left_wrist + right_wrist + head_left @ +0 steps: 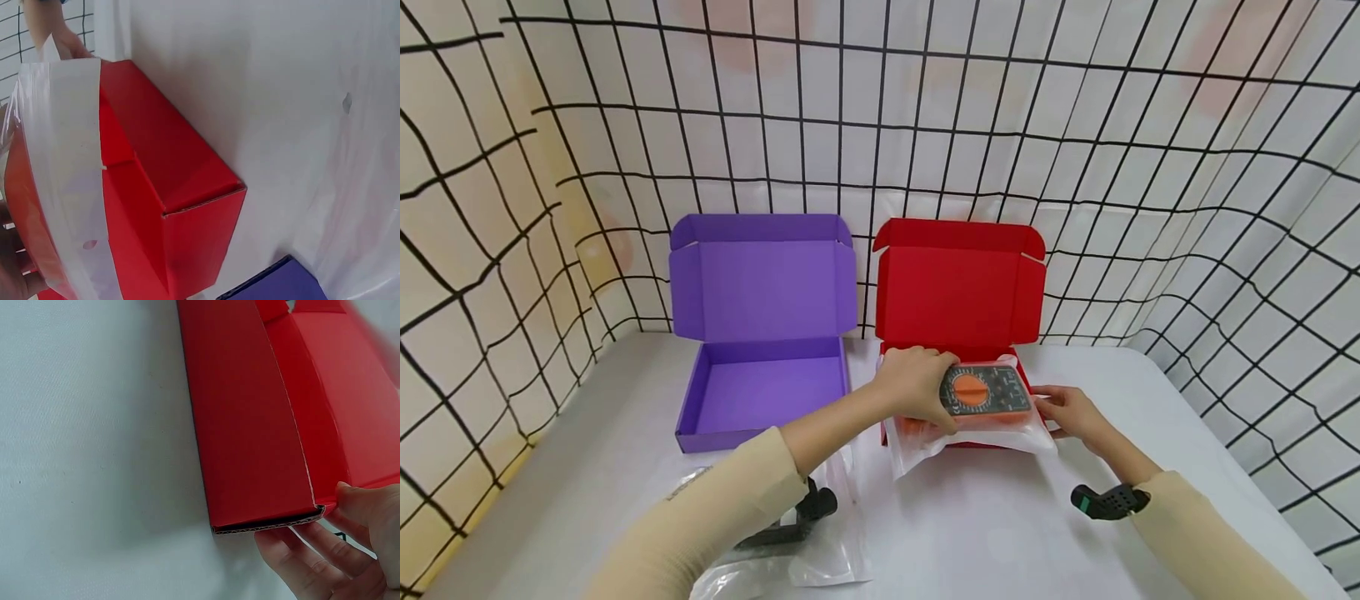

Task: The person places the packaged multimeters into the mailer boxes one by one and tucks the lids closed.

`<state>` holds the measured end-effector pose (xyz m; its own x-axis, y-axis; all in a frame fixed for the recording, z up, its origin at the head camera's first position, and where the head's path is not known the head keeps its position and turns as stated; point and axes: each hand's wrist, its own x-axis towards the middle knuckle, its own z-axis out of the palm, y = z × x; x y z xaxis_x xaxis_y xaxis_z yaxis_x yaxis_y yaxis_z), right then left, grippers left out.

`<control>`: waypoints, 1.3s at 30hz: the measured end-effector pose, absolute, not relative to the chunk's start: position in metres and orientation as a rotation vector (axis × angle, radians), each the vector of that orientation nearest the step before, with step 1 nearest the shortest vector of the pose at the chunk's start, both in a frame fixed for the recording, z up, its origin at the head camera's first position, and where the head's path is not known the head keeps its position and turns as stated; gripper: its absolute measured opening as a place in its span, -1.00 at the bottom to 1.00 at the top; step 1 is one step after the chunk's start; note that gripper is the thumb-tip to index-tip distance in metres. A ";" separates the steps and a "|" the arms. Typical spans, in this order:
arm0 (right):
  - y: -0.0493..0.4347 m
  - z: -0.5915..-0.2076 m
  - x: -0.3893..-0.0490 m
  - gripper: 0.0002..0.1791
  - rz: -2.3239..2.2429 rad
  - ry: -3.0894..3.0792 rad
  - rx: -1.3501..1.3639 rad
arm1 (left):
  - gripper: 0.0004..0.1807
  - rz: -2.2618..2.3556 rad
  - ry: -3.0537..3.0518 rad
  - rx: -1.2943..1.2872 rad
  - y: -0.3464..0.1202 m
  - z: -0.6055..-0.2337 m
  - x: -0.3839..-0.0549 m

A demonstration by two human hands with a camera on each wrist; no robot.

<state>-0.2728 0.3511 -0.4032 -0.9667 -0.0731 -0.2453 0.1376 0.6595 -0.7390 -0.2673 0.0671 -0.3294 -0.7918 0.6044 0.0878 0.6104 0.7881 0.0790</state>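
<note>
One multimeter (987,390); lettering (1011,379) illegible

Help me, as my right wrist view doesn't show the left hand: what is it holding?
Observer: The left hand grips a multimeter with an orange dial, clear plastic around it.
Operator: Is there any box besides the red box?
Observer: Yes, a purple box stands open to its left.
Operator: Anything in front of that one?
Observer: A clear bag with a black item lies on the table, partly hidden by the left sleeve.
</note>
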 end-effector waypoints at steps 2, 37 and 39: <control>0.352 -0.403 -0.273 -0.39 -1.191 2.627 0.050 | -0.16 -0.167 -2.909 -0.991 0.069 -0.331 -0.271; 0.351 -0.410 -0.273 -0.40 -1.217 2.640 0.145 | -0.18 -0.141 -3.026 -0.965 0.094 -0.355 -0.335; 0.352 -0.409 -0.274 -0.39 -1.217 2.639 0.144 | -0.19 -0.141 -3.019 -0.987 0.097 -0.356 -0.338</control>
